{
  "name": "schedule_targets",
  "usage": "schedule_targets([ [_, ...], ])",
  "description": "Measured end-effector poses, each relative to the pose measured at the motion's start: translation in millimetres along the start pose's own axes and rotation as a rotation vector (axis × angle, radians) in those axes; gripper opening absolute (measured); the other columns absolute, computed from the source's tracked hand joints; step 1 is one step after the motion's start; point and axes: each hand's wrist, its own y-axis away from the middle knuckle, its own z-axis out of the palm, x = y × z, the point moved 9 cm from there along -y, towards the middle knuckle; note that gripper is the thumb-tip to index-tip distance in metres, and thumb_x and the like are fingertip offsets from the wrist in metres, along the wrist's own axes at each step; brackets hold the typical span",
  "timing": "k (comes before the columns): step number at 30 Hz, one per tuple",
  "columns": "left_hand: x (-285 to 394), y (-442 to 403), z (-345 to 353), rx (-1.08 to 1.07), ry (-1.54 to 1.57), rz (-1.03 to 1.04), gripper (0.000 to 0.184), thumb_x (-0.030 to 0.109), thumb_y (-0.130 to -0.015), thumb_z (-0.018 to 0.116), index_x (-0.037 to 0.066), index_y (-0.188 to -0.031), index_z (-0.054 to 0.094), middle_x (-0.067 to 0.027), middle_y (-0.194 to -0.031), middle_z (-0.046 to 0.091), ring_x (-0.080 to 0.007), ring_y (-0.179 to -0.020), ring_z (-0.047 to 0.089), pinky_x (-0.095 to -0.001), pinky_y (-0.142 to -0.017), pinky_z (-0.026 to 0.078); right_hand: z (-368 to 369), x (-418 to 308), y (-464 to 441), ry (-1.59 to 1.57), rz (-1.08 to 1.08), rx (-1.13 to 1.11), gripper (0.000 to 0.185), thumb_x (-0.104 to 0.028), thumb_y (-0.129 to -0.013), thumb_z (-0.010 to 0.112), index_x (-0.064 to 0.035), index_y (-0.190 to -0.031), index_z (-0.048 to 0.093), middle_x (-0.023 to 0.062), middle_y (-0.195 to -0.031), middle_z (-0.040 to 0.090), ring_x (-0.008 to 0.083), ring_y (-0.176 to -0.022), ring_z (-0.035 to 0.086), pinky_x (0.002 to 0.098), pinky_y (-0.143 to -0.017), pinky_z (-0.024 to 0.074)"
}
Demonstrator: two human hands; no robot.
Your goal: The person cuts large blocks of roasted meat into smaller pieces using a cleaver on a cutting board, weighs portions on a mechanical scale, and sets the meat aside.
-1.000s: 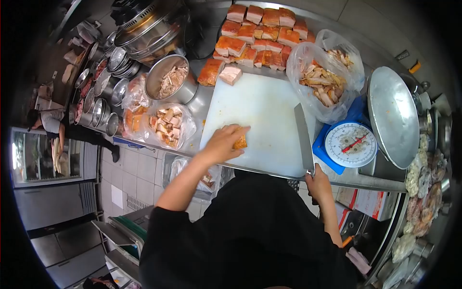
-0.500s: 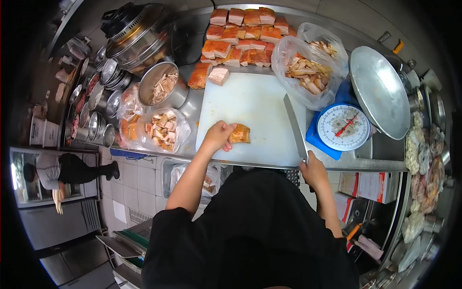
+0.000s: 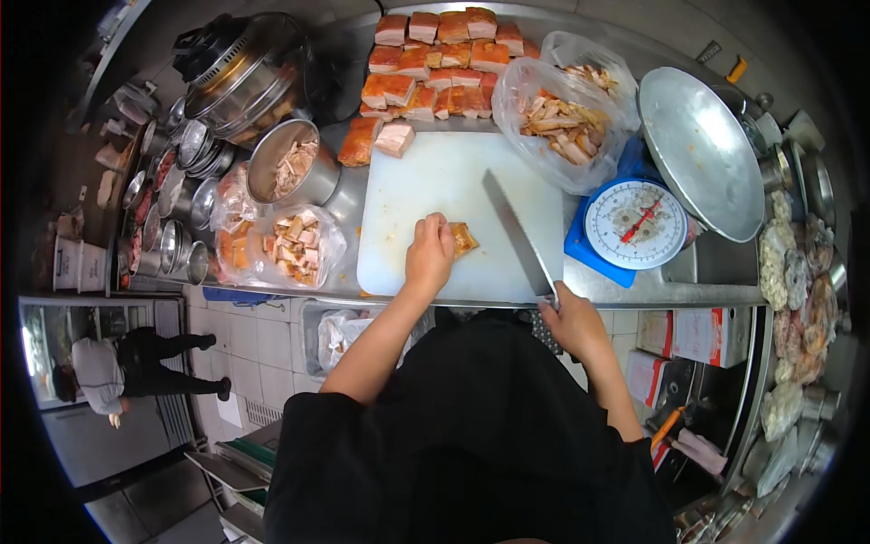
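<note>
On the white cutting board (image 3: 426,186) lies a small browned piece of roast pork (image 3: 464,238). My left hand (image 3: 430,251) is closed on its left side, fingers curled and pressed against it. A long knife (image 3: 518,227) is gripped by its handle in my right hand (image 3: 573,319), at the board's front right edge. Its blade slants up and left over the board, apart from the pork piece. A pale block of pork (image 3: 395,140) sits at the board's top left corner, beside rows of roast pork blocks (image 3: 419,63) with orange-brown skin.
Right of the board stand a blue scale (image 3: 637,224) with a metal pan (image 3: 702,150) and a plastic bag of meat pieces (image 3: 566,127). To the left are a steel pot of meat (image 3: 294,163) and a bag of cut pork (image 3: 304,245). Another person (image 3: 118,367) stands far left.
My left hand has shifted right and turned more over the pork piece, which now sits tilted. The knife has moved left and leans further over the board. The other person has stepped and turned.
</note>
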Motion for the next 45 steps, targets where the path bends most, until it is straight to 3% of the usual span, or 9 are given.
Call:
schedule_targets([
  [7,11.5,-1.5,1.3,-0.022,-0.162,0.062,0.018,0.018,-0.098,0.058,0.013,-0.115,0.061,-0.0132,-0.108,0.059,-0.0369,-0.086,0.067,-0.048,-0.074,0.056,2.8,-40.7,18.5,0.194,-0.103,-0.163,0.029,-0.026,-0.098,0.061,-0.0029,-0.115,0.057,0.0261,-0.082,0.07,0.0484,-0.082,0.068,0.0572,-0.075,0.053],
  [14,2.6,-4.8,7.7,-0.069,-0.114,0.034,0.02,0.015,-0.095,0.061,0.012,-0.115,0.061,-0.0126,-0.111,0.057,-0.0354,-0.089,0.067,-0.0472,-0.075,0.055,3.7,-46.7,16.4,0.179,-0.141,-0.186,0.033,-0.024,-0.098,0.063,-0.0004,-0.119,0.054,0.0254,-0.081,0.069,0.0493,-0.081,0.066,0.0576,-0.075,0.0509],
  [19,2.8,-3.8,10.2,-0.075,-0.072,0.04,0.022,0.013,-0.094,0.061,0.011,-0.116,0.061,-0.0148,-0.111,0.056,-0.0361,-0.09,0.065,-0.0462,-0.076,0.055,8.7,-60.4,-15.0,0.2,-0.108,-0.302,0.035,-0.021,-0.097,0.062,0.0034,-0.12,0.053,0.0283,-0.088,0.069,0.0491,-0.087,0.067,0.0567,-0.079,0.0521],
  [29,6.4,0.0,10.3,-0.026,-0.085,0.089,0.025,0.014,-0.094,0.063,0.01,-0.118,0.062,-0.0165,-0.113,0.056,-0.0382,-0.091,0.065,-0.0466,-0.076,0.055,53.9,-98.6,-115.3,0.203,-0.211,-0.275,0.036,-0.021,-0.096,0.057,0.005,-0.12,0.053,0.0307,-0.094,0.07,0.0492,-0.091,0.068,0.0557,-0.083,0.0529],
  [37,-1.3,-4.2,11.1,-0.054,-0.008,-0.026,0.024,0.014,-0.094,0.062,0.01,-0.117,0.062,-0.0166,-0.112,0.057,-0.0393,-0.093,0.064,-0.0486,-0.078,0.054,16.7,-73.9,-49.3,0.208,-0.179,-0.363,0.038,-0.021,-0.095,0.057,0.0039,-0.124,0.052,0.0307,-0.094,0.07,0.0499,-0.089,0.068,0.0561,-0.083,0.0533],
  [41,6.0,-0.1,11.4,-0.028,-0.03,0.039,0.022,0.015,-0.096,0.06,0.01,-0.117,0.061,-0.0163,-0.111,0.057,-0.0395,-0.093,0.065,-0.0485,-0.078,0.054,64.8,-67.9,-87.5,0.183,-0.129,-0.255,0.037,-0.022,-0.096,0.057,0.0025,-0.123,0.053,0.0305,-0.092,0.07,0.0495,-0.089,0.068,0.0563,-0.082,0.0537],
  [43,-2.0,-3.5,11.5,-0.091,-0.026,-0.036,0.022,0.018,-0.098,0.058,0.01,-0.118,0.06,-0.0162,-0.112,0.057,-0.0396,-0.094,0.064,-0.0488,-0.079,0.054,77.5,-76.1,-118.8,0.197,-0.151,-0.229,0.036,-0.022,-0.096,0.057,0.0022,-0.123,0.053,0.0306,-0.091,0.07,0.0496,-0.09,0.068,0.0563,-0.082,0.0536],
  [45,0.7,-1.9,9.5,-0.071,-0.046,-0.018,0.022,0.02,-0.099,0.058,0.01,-0.119,0.06,-0.0161,-0.113,0.057,-0.0395,-0.094,0.064,-0.0488,-0.08,0.054,76.5,-92.3,-130.7,0.202,-0.274,-0.132,0.035,-0.021,-0.096,0.056,0.0025,-0.122,0.055,0.0289,-0.088,0.071,0.0444,-0.077,0.071,0.0525,-0.073,0.0564],
])
